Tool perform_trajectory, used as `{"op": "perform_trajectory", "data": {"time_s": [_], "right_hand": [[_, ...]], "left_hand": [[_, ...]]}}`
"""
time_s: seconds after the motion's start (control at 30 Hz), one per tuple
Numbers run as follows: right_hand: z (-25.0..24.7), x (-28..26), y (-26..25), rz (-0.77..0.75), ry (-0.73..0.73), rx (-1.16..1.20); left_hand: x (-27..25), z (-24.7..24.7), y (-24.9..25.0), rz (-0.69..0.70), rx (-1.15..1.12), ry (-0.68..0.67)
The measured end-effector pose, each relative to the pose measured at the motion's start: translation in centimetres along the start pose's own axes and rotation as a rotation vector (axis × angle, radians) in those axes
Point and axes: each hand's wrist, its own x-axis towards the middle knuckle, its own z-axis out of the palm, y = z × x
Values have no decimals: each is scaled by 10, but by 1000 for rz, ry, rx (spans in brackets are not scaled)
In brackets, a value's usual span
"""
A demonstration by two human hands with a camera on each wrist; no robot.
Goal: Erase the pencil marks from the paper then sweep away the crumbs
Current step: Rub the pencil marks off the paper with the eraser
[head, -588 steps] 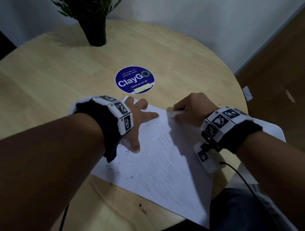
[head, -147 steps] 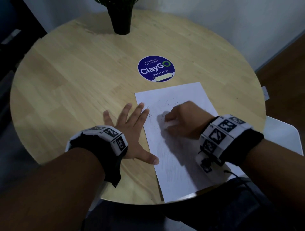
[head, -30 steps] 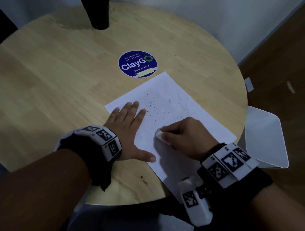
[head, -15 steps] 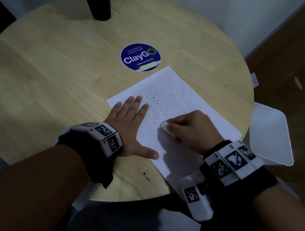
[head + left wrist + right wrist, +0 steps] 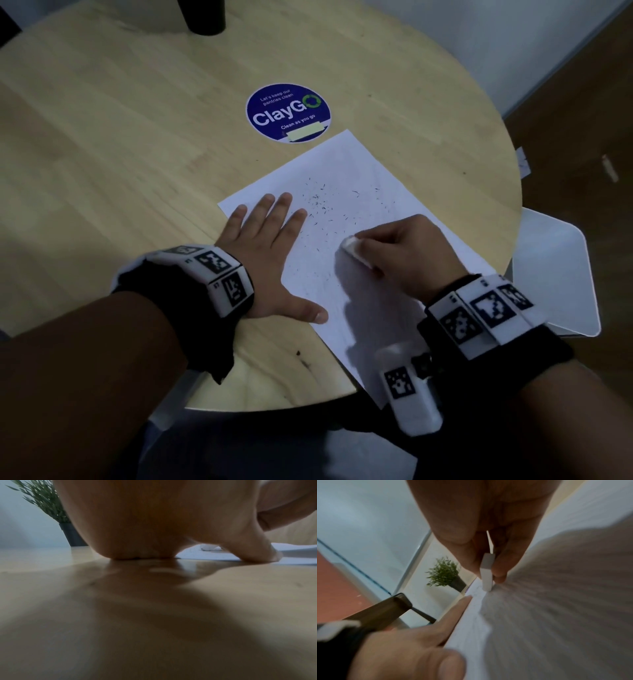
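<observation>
— Right wrist view: what does the right hand [image 5: 488, 524] grip?
— A white eraser [image 5: 486, 572], pinched between thumb and fingers, its tip down on the paper [image 5: 346, 178].
— And the left hand [image 5: 270, 253]?
— Flat, fingers straight and spread, pressing the sheet's left edge; it grips nothing.
— Where is the sheet?
— Askew on a round wooden table [image 5: 120, 144], one corner past the near rim. Dark crumbs [image 5: 325, 209] dot it between the hands; a blue ClayGo sticker [image 5: 288, 113] lies just beyond.
</observation>
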Motion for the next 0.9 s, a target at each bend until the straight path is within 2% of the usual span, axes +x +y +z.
{"op": "perform_trajectory", "data": {"time_s": [0.1,0.13,0.23,0.27,0.37,0.4,0.53,0.67,0.8,0.9], "right_hand": [[16,-20,-9,-126,-134,-40],[16,-20,-9,-119,-133,-52],[3,-1,1,-6,2,-11],[2,-1,1,3,4,-1],[15,-18,-6,-106,-133,-22],[16,-20,-7,-113,-139,-30],[4,-5,3,-14,-6,7],[16,-24,-6,-127,-134,-28],[2,-4,6,-19,12,23],[12,-17,0,-108,-101,-14]], "left_hand": [[2,2,-1,2,-10,25],[2,2,-2,0,-8,24],[1,1,-1,1,2,3],[1,2,-1,3,-1,6],[2,3,-2,2,-8,26],[2,3,-2,-1,-7,24],[1,1,0,-5,3,4],[1,1,-1,0,-10,23],[-1,-1,0,5,1,-7],[0,1,-2,9,-19,21]]}}
